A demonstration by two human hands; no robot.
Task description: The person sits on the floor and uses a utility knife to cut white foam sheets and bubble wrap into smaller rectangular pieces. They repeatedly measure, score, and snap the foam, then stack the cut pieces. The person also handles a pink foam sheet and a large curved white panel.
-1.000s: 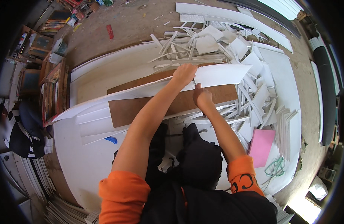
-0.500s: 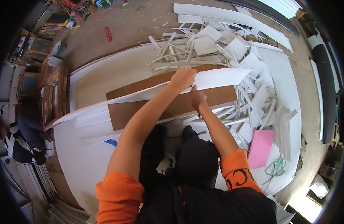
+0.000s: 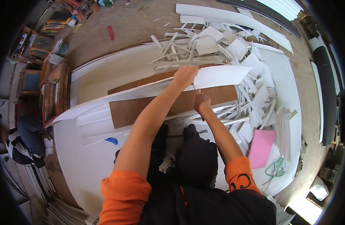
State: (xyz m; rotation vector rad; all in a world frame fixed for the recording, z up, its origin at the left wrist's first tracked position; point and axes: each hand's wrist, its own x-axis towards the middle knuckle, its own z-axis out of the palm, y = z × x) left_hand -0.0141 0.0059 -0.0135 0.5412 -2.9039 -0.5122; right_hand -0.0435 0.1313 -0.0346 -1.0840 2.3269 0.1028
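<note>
The left hand [image 3: 186, 76] grips a white sheet [image 3: 223, 75] across the brown board [image 3: 142, 109]. The right hand [image 3: 201, 101], over the board, is curled around a thin tool [image 3: 203, 119]; scraps [image 3: 259, 95] lie beside the board.

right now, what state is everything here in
Left hand, closed on white sheet
Right hand, closed around a mostly hidden tool
White sheet, held across brown board
Brown board, partly covered
Scraps, loosely heaped
Pink slab, lying flat
Green string, tangled
</note>
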